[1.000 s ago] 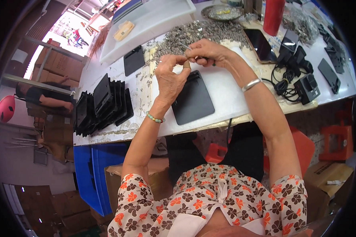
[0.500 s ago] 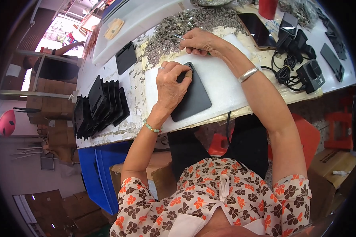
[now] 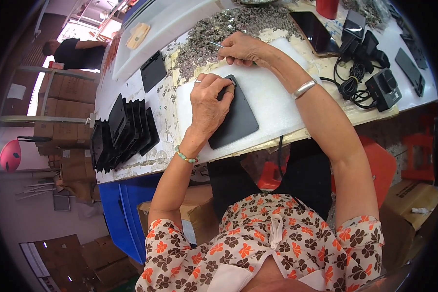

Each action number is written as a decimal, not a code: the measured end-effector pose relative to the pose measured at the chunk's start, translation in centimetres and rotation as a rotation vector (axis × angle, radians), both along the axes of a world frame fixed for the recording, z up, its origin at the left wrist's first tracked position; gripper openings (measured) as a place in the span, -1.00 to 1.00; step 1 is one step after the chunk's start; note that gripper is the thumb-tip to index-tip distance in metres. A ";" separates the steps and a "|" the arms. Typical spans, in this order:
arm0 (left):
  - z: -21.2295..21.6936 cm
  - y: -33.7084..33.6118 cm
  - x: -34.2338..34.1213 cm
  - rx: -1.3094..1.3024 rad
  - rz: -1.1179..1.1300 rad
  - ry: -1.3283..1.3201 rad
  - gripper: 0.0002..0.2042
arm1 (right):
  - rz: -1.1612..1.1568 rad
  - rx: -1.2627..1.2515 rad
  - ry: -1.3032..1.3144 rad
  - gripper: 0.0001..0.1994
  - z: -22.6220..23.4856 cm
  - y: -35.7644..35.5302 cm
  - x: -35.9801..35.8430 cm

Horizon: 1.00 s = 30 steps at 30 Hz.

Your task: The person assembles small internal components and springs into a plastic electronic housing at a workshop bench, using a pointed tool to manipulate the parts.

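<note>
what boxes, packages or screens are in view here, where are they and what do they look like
Phone: flat on the table, far right of the hands, dark blank screen.
Cardboard box: floor, lower right, brown, flaps open.
Cardboard box under the table: beside the left arm, brown.
Stacked cartons: left, beyond the table, brown.
Blue crate: under the table's left end.

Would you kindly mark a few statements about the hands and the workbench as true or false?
1. The left hand rests on the flat dark grey plastic plate. True.
2. The right hand has its grip on a thin metal tool. True.
3. The dark plate lies on bare wood. False: it lies on a white mat.
4. The stack of black plastic plates stands right of the mat. False: left.
</note>
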<state>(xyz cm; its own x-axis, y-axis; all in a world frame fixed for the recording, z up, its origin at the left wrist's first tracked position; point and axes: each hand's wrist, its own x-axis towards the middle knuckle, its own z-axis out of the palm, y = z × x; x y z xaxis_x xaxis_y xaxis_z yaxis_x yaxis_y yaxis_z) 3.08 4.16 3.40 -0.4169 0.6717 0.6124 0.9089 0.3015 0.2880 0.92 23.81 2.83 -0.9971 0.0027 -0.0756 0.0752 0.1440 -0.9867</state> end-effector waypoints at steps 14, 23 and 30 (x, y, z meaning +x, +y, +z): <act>-0.3 0.0 0.3 0.031 0.019 -0.012 -0.87 | 0.017 -0.023 0.022 -0.83 -0.4 -0.1 -0.1; 0.0 0.2 -0.1 -0.032 0.001 0.003 -0.89 | 0.015 -0.020 0.019 -0.82 -0.5 0.0 -0.2; 0.7 0.6 -0.1 -0.110 -0.030 0.019 -0.89 | 0.020 -0.021 0.026 -0.84 -0.6 -0.1 -0.2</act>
